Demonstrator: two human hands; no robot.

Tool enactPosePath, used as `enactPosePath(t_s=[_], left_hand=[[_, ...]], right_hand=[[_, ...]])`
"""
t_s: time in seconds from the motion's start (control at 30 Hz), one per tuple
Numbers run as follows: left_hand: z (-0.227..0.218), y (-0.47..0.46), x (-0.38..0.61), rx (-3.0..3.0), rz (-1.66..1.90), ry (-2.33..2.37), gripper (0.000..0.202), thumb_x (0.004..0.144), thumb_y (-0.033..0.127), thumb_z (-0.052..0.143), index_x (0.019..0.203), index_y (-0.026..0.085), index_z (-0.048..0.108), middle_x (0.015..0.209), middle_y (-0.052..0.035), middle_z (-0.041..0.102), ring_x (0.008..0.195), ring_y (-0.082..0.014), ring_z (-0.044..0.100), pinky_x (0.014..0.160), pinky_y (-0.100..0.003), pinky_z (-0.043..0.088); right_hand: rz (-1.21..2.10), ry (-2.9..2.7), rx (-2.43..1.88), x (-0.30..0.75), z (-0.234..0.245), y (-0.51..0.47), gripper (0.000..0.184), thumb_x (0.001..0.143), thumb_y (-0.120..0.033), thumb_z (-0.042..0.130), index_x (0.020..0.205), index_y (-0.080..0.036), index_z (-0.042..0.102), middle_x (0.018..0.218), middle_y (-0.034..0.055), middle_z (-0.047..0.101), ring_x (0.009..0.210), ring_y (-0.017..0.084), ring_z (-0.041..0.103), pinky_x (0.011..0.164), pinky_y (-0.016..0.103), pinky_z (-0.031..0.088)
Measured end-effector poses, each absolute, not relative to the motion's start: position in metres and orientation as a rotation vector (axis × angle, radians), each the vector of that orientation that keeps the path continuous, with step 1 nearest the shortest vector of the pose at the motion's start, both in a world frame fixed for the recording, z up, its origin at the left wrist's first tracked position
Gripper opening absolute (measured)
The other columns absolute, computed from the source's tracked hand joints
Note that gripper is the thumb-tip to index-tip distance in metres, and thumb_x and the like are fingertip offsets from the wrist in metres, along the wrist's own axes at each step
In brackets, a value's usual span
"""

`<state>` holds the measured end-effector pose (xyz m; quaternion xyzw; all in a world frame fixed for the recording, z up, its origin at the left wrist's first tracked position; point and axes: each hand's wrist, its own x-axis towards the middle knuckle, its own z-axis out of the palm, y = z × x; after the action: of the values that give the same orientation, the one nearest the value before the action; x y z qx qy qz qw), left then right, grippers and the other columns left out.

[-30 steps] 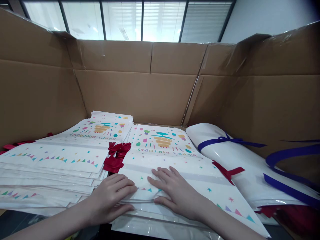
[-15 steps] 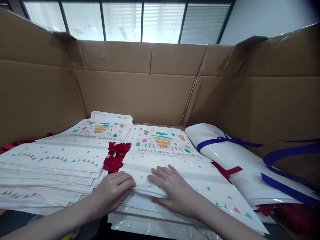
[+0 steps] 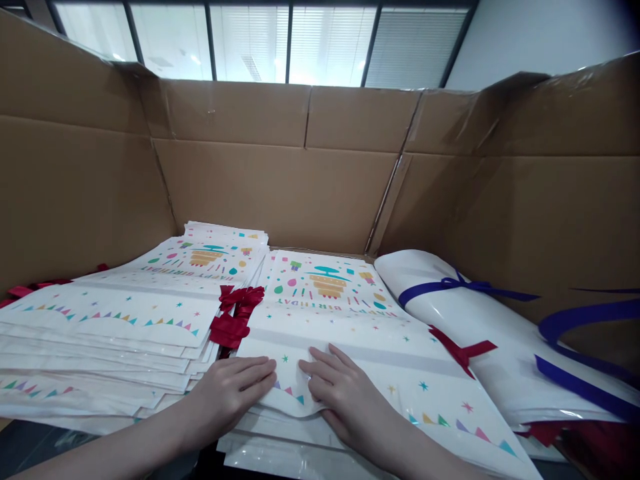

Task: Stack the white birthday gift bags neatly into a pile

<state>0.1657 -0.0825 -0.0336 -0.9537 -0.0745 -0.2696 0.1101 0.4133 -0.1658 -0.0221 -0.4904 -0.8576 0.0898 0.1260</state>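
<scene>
The top birthday-print bag [image 3: 345,330] has dropped in front; my right hand [image 3: 347,393] is spread, whether my left hand [image 3: 233,392] pinches, I cannot tell; uneven pushing may crease it.

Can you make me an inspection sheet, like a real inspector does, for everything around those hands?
Surface: dark patch at lower left; mostly covered elsewhere.
Things being handled: middle stack of white sheets with birthday prints; its near edge bends up between the hands.
Clutter: left stack of similar sheets; red ribbon between the stacks; white bundle at right, tied with blue ribbon.
Hands: left hand and right hand touch the middle stack; thumbs partly hidden, grip unclear.
Cables: nothing seen.
Surroundings: cardboard walls, windows beyond.
</scene>
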Motion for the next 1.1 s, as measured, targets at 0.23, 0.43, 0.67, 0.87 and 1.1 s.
enactPosePath(t_s=[0.23, 0.43, 0.67, 0.87, 1.1], left_hand=[[-0.039, -0.082, 0.165, -2.85, -0.828, -0.264, 0.028, 0.096, 0.011, 0.039, 0.107, 0.015, 0.064, 0.11, -0.0076, 0.07, 0.097, -0.0205, 0.069, 0.078, -0.032, 0.059], [-0.043, -0.083, 0.172, -2.833, -0.979, -0.31, 0.028, 0.098, 0.014, 0.038, 0.096, 0.015, 0.066, 0.1, -0.006, 0.073, 0.089, -0.019, 0.07, 0.074, -0.031, 0.059], [-0.04, -0.081, 0.162, -2.877, -0.91, -0.306, 0.029, 0.102, 0.029, 0.04, 0.105, 0.016, 0.066, 0.109, -0.007, 0.071, 0.098, -0.0202, 0.068, 0.08, -0.032, 0.059], [-0.009, -0.049, 0.093, -2.803, -0.772, -0.594, 0.043, 0.097, 0.038, 0.05, 0.137, 0.021, 0.048, 0.135, -0.0091, 0.055, 0.123, -0.0242, 0.053, 0.098, -0.039, 0.05], [-0.03, -0.02, 0.044, -2.532, -0.802, -0.664, 0.024, 0.095, 0.025, 0.054, 0.117, 0.023, 0.063, 0.116, -0.003, 0.068, 0.1, -0.02, 0.066, 0.095, -0.038, 0.05]], right_hand=[[0.247, -2.468, -1.425, 0.414, -0.033, -0.163, 0.029, 0.073, -0.006, 0.05, 0.092, -0.02, 0.065, 0.131, 0.0027, 0.061, 0.13, 0.029, 0.045, 0.113, 0.054, 0.025], [0.252, -2.434, -1.418, 0.411, -0.041, -0.161, 0.028, 0.072, -0.005, 0.05, 0.089, -0.02, 0.066, 0.128, 0.001, 0.063, 0.129, 0.029, 0.046, 0.113, 0.055, 0.025], [0.299, -2.447, -1.465, 0.414, -0.04, -0.162, 0.036, 0.071, -0.004, 0.053, 0.101, -0.022, 0.065, 0.132, 0.0022, 0.06, 0.133, 0.028, 0.041, 0.115, 0.055, 0.018], [0.56, -2.396, -1.472, 0.417, -0.013, -0.161, 0.051, 0.062, -0.059, 0.079, 0.096, -0.025, 0.062, 0.125, 0.0021, 0.061, 0.13, 0.032, 0.042, 0.113, 0.057, 0.016], [0.605, -2.273, -1.34, 0.395, 0.02, -0.139, 0.029, 0.078, -0.045, 0.071, 0.092, -0.022, 0.063, 0.104, 0.0039, 0.065, 0.103, 0.022, 0.056, 0.094, 0.037, 0.041]])
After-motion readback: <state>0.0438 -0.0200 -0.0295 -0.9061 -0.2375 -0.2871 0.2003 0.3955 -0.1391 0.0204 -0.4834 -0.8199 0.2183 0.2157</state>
